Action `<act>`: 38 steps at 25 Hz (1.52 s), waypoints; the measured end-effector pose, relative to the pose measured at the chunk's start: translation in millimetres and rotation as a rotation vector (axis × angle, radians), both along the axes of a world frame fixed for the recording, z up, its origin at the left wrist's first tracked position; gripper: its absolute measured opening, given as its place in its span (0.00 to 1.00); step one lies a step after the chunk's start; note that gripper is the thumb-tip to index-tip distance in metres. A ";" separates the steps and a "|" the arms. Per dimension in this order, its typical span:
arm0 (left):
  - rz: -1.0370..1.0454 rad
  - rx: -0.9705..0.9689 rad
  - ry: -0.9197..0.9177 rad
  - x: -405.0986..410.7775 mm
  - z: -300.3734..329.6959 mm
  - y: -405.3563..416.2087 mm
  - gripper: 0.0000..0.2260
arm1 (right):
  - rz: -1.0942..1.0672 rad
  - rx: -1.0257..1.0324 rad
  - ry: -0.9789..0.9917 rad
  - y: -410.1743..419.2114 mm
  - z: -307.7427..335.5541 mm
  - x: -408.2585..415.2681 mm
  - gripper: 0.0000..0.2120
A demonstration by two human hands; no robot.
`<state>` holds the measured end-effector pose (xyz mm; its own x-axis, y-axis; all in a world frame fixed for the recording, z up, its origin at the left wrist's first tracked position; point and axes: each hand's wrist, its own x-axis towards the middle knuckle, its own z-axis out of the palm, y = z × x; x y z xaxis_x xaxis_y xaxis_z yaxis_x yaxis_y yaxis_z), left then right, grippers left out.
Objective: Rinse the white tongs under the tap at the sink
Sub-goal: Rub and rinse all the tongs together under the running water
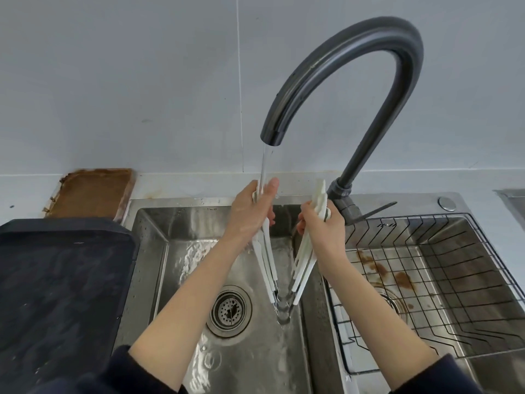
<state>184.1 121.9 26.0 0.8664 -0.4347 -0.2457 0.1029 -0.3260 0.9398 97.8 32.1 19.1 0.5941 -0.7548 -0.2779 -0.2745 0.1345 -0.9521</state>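
Room: a pale grey tiled wall fills the upper half of the frame; plain and bare, lit evenly
Bench: the light bench (25,191) runs across mid-frame under the wall; a rust-brown tray (93,193) lies flat on it at middle left
Black tray: a big dark tray (59,285) covers the lower left, right beside the basin
Sink: the steel sink (159,251) has two basins; the centre one is wet and rippling, its drain strainer (229,308) low in the middle; the right basin holds a black wire rack (443,282) over rusty stains
Tap: the dark curved tap (355,81) arches from right of centre; its stream falls at centre frame, water running
White tongs: the white tongs (267,260) hang spread in a V over the centre basin, the arms meeting low down, the left arm's top in the stream; they look like thin light plastic, springy rather than stiff, and slick when wet, so I'd judge a firm hold high on each arm the safest
Left hand: the left hand (250,214) has its grip closed around the left arm's upper end, thumb up in the water
Right hand: the right hand (321,223) clenches the right arm's upper end, just beside the tap base
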 end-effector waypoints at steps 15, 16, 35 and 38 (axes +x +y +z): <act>0.025 -0.230 0.426 -30.0 -36.0 37.9 0.12 | -0.117 0.300 -0.134 -2.8 8.5 15.1 0.08; 0.008 -0.231 0.411 -28.1 -34.9 37.9 0.14 | -0.106 0.310 -0.124 -2.8 7.7 15.2 0.11; 0.267 -0.455 0.788 -19.7 -60.5 46.0 0.14 | 0.410 -0.030 0.008 28.6 41.9 43.3 0.15; 0.253 -0.419 0.705 -23.6 -46.7 31.9 0.16 | 0.387 -0.057 0.040 13.7 43.5 36.8 0.21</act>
